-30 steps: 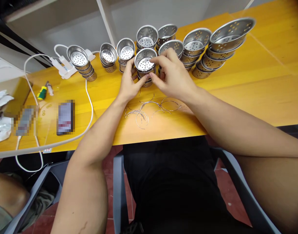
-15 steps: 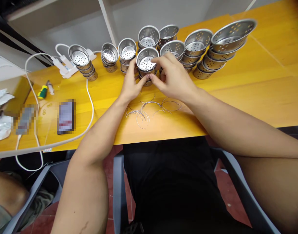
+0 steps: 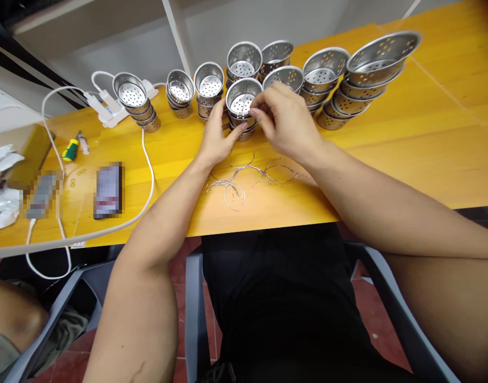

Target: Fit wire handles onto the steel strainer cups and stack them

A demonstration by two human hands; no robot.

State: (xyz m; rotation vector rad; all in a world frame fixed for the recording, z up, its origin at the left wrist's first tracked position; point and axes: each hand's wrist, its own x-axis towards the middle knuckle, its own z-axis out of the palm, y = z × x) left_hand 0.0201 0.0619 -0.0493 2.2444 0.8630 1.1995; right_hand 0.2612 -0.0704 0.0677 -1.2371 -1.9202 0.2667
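Note:
My left hand [image 3: 218, 135] is wrapped round the near side of a stack of perforated metal cups [image 3: 241, 96], thumb against the lower cups. At the right side of the top cup's rim, my right hand [image 3: 286, 119] is closed in a pinch, thumb against index finger. A thin wire seems to run from this pinch into the top cup; its far end is hard to see. Several loose curved wires [image 3: 234, 186] lie on the table just in front of the stack. The right hand partly covers another cup stack [image 3: 284, 78] behind it.
More stacks of perforated cups stand along the back, with a tall leaning stack [image 3: 359, 88] at right and another stack [image 3: 134, 98] at left. A white power strip [image 3: 112, 111], a phone [image 3: 107, 191], a green-yellow screwdriver [image 3: 70, 150] and a white cable [image 3: 148, 165] occupy the left side.
My right hand has drawn slightly back from inside the top cup to its right rim, its fingers curled closer together. The left hand stays round the stack.

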